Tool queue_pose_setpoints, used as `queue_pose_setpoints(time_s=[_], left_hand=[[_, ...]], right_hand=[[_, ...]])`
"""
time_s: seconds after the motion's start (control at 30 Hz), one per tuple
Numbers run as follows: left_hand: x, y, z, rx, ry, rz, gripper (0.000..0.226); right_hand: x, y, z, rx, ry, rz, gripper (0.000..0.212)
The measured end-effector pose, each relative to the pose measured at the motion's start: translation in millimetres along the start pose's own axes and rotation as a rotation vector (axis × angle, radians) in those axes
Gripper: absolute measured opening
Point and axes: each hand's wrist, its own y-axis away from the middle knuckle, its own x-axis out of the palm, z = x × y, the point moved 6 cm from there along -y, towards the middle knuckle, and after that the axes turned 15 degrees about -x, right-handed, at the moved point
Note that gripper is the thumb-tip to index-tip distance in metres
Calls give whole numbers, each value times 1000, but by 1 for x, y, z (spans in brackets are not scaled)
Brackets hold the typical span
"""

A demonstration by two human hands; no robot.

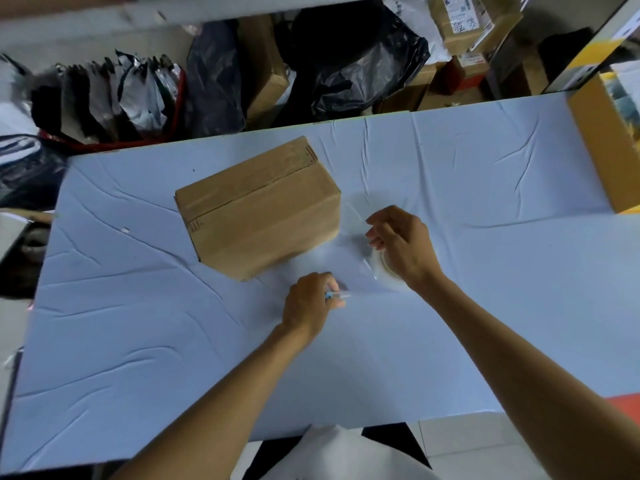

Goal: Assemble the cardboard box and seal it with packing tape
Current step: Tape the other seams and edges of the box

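Closed cardboard box (258, 206) sits on the blue-clothed table (138, 341), up and to the left of both hands, and nobody is touching it. The right hand (401, 247) curls around the roll of clear packing tape (388, 277), with a loose strip (358, 223) drawn out towards the box. The left hand (308, 303) grips a small blue-handled tool (334, 295), a cutter by the look of it through the blur. The danger is that the slack strip folds onto itself or sticks to the cloth. The blade is close to those right fingers, and the unheld box could skid under the pull.
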Motion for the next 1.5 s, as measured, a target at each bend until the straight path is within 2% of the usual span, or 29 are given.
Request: queue_pose_setpoints(time_s=[0.17,0.3,0.37,0.4,0.47,0.53,0.63,0.73,0.83,0.9,1.07,1.27,1.33,1.43,1.5], left_hand=[[-6,-2,8,-32,-55,-73,34],[-26,24,-38,127,-326,16,41],[-64,45,-80,282,-225,63,30],[-92,55,-103,386,-123,-11,22],[-146,58,-131,541,-12,-296,15],[-172,32,-134,482,-75,-432,27],[-163,-16,-117,331,-227,-268,44],[-155,-22,-110,381,-210,-243,39],[-157,-20,-111,393,-210,-267,47],[-157,-23,-111,405,-230,-280,42],[-154,-27,-109,417,-229,-296,40],[-155,-27,-110,442,-251,-306,41],[-154,-28,-110,441,-250,-305,42],[-154,-32,-109,430,-237,-301,38],[-153,-31,-109,438,-241,-321,36]], right_hand=[[10,-4,12,45,-236,-30,20],[14,-4,20,143,-375,15,23],[15,-6,25,198,-431,31,22],[15,-8,28,223,-479,37,23],[17,-13,33,266,-595,47,25],[20,-14,41,287,-678,63,20],[23,-14,47,247,-711,75,9],[21,-14,44,245,-728,52,20],[17,-17,43,241,-709,22,25],[16,-19,44,199,-636,16,27],[20,-23,47,100,-527,-18,18],[23,-26,47,93,-494,-19,16],[21,-28,48,56,-389,-48,14],[13,-30,48,56,-96,-124,19],[8,-29,49,52,-84,-151,16]])
